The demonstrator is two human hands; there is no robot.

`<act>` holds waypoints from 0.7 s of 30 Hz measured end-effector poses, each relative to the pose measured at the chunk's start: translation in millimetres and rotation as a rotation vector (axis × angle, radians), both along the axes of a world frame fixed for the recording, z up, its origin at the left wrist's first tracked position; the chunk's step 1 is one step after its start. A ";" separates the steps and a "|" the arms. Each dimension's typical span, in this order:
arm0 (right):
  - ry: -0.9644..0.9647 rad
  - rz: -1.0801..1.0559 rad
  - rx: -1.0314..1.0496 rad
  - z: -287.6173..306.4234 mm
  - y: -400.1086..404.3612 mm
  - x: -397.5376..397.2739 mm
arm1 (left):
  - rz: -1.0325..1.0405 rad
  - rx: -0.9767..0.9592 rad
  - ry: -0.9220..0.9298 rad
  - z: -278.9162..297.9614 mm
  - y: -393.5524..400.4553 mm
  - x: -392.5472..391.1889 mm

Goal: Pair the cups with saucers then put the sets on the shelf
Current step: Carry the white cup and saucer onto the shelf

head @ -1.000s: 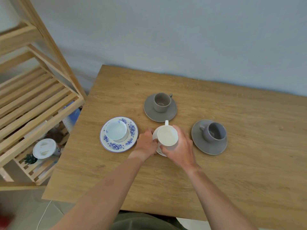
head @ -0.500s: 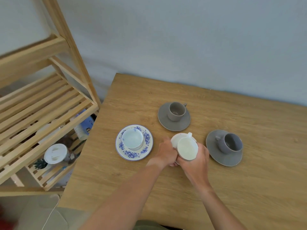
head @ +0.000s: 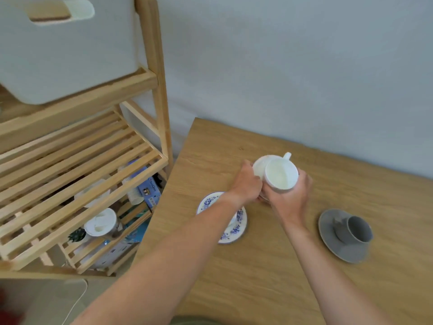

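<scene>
A white cup [head: 281,175] sits on a white saucer [head: 259,165], both lifted above the wooden table [head: 269,273]. My left hand [head: 248,184] grips the saucer's left edge and my right hand [head: 289,198] wraps the cup and saucer from the right. Under my left forearm lies a blue-flowered saucer [head: 236,227]; its cup is hidden by the arm. A grey cup [head: 356,229] stands on a grey saucer [head: 337,245] at the right. The slatted wooden shelf [head: 77,165] is to the left.
A white storage box [head: 65,50] fills the shelf's upper level. Below the slatted level are a white-lidded jar [head: 100,225], a blue box [head: 150,188] and other small items. A white cable [head: 75,303] runs on the floor. A pale wall stands behind the table.
Both hands have lifted the white cup and saucer off the table and carried them left and away from me. The view has swung left toward the shelf; the far grey set is hidden.
</scene>
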State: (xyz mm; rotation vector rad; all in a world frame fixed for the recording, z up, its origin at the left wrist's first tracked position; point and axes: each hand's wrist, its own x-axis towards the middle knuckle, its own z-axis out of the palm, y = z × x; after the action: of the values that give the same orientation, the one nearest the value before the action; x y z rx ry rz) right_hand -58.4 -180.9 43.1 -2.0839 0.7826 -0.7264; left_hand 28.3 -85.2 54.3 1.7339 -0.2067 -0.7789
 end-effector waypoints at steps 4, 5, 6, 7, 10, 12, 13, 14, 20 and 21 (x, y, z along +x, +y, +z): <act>0.044 0.111 -0.022 -1.6 39.8 58.8 | 0.116 -0.018 -0.017 3.4 56.1 43.1; 0.049 0.145 -0.014 -1.7 54.2 71.0 | 0.155 -0.020 -0.022 1.2 71.3 52.2; 0.058 0.177 -0.007 -2.5 69.5 81.8 | 0.192 -0.016 -0.027 -2.2 86.7 60.6; 0.064 0.207 0.007 -4.1 85.0 92.2 | 0.229 -0.006 -0.034 -6.4 102.6 68.4; 0.086 0.324 0.048 -12.9 131.8 118.3 | 0.340 0.015 -0.040 -21.2 152.2 87.5; 0.117 0.415 0.060 -21.1 161.5 134.7 | 0.423 0.019 -0.042 -28.6 187.7 95.5; 0.139 0.469 0.065 -25.3 176.4 142.3 | 0.464 0.033 -0.043 -31.7 206.1 98.1; 0.162 0.526 0.067 -28.9 191.7 149.1 | 0.507 0.056 -0.039 -35.7 225.4 100.6; 0.322 0.789 0.142 -55.2 284.7 189.0 | 0.713 0.179 0.044 -70.5 330.5 112.5; 0.354 0.818 0.145 -61.5 299.8 194.8 | 0.753 0.192 0.065 -75.5 344.7 113.6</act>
State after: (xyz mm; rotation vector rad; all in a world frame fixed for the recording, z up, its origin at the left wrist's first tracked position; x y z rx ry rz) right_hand 136.4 118.9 -18.4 -2.1602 0.0968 0.1435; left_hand 141.9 259.6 -21.2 1.7725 0.5575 -0.2977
